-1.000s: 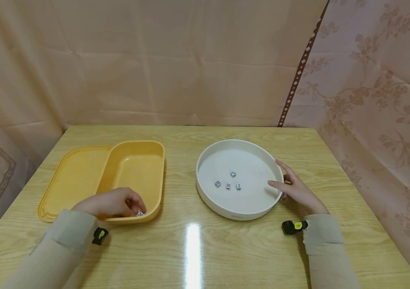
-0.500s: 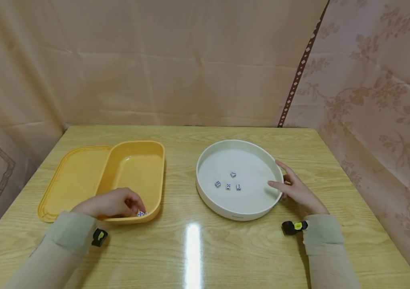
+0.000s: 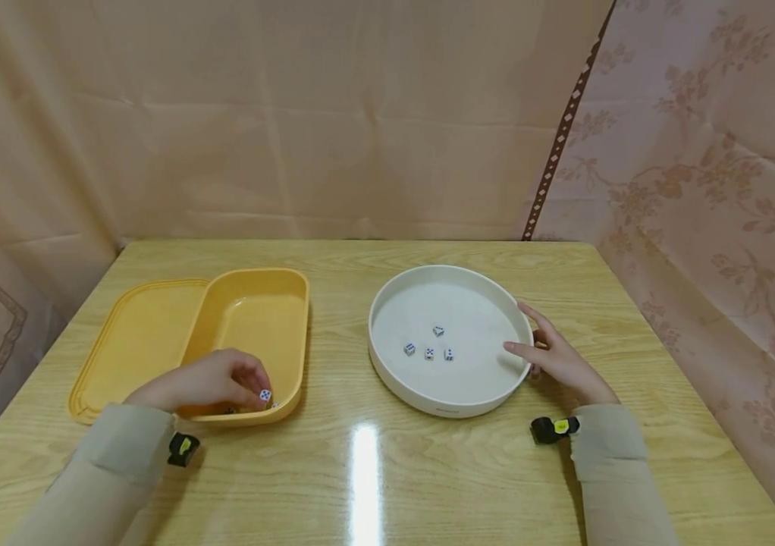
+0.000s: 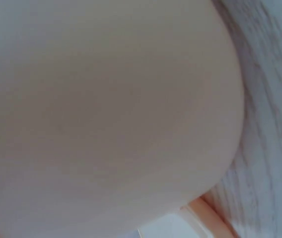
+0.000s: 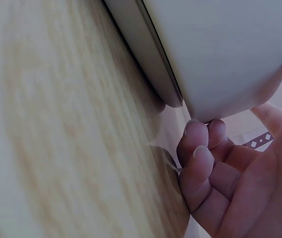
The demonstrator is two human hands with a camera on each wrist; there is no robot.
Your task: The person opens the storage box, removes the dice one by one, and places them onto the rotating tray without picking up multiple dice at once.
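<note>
In the head view my left hand is low in a yellow box, by its near side. Its thumb and fingers pinch a white die with blue pips. Another die shows just below it, partly hidden by the box's rim. My right hand grips the right rim of a round white tray, thumb inside. In the right wrist view its curled fingers touch the tray's outer wall. Several dice lie on the tray's floor. Blurred skin fills most of the left wrist view.
A flat yellow lid lies left of the box, partly behind it. Both containers stand on a wood-grain table. Curtains hang behind the table and at its sides. A thinner base shows under the tray.
My left hand has risen slightly, and a die has come up between its fingertips, apart from the one below. The right hand keeps its hold on the tray. The head view has shifted slightly.
</note>
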